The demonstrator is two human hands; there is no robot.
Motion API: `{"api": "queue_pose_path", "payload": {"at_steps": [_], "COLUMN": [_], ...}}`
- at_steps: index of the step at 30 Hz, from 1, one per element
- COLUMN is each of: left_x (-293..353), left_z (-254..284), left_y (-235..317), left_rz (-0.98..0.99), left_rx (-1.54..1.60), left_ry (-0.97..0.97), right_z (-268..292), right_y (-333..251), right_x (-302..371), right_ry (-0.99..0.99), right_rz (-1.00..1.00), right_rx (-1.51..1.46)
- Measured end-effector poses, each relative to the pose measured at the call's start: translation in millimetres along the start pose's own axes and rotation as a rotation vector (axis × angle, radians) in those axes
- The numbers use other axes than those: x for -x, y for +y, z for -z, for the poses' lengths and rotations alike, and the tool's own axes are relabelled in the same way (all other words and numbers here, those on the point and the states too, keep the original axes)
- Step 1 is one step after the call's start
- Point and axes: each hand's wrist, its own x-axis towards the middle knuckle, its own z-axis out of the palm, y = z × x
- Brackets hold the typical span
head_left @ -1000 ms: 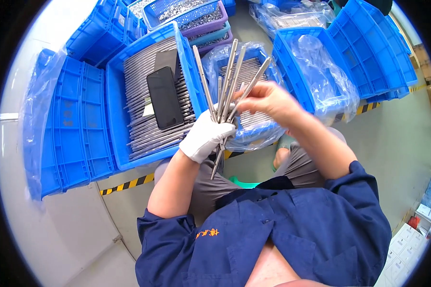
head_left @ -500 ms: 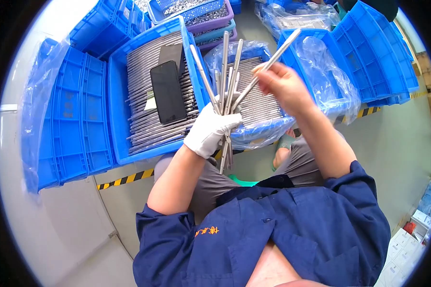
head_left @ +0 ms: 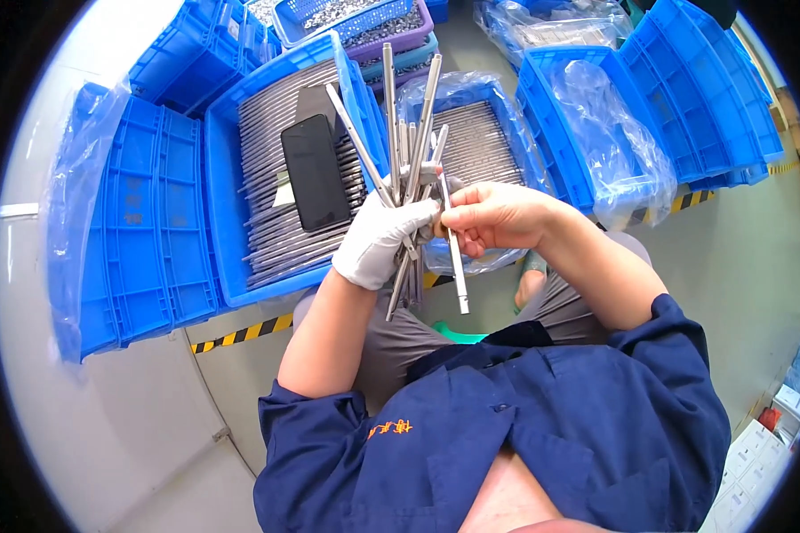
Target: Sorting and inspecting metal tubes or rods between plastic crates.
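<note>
A loose bundle of silvery metal rods (head_left: pixel 389 98) fans out of my left hand (head_left: pixel 376 238), which wears a white glove and is closed round them. Their lower ends stick out below the palm. My bare right hand (head_left: pixel 498 217) pinches a single metal rod (head_left: pixel 457 271) between thumb and fingers, right beside the bundle; its lower end points down toward my lap. Behind the hands, a blue crate lined with clear plastic holds a layer of similar rods (head_left: pixel 482 147). To the left, a larger blue crate (head_left: pixel 225 191) is filled with rows of rods.
A black phone (head_left: pixel 315 173) and a dark flat piece (head_left: pixel 318 102) lie on the rods at left. Blue crates (head_left: pixel 142 218) stand at far left, more (head_left: pixel 698 89) at right, with plastic film (head_left: pixel 609 147). Baskets of small metal parts (head_left: pixel 382 35) stand behind. Striped tape (head_left: pixel 244 333) marks the floor.
My right hand has come down and toward my left hand. Its rod has swung from slanting up to the right to pointing down next to the bundle.
</note>
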Motion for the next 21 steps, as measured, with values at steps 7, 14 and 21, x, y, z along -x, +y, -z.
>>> {"api": "queue_pose_path", "payload": {"at_steps": [7, 14, 21], "left_x": [-4.4, -9.0, 5.5], "left_z": [9.6, 29.9, 1.2], "left_y": [-4.3, 4.4, -1.5], "left_rz": [-0.093, -0.204, 0.051], "left_rx": [-0.024, 0.134, -0.287], "left_ry": [0.001, 0.012, -0.096], "right_z": [-11.8, -33.5, 33.4], "right_y": [17.8, 10.9, -56.6], "right_x": [-2.4, 18.9, 29.4], "right_ry": [0.000, -0.380, 0.291], "right_rz": [-0.134, -0.010, 0.675], "right_rx": [0.278, 0.930, 0.101]}}
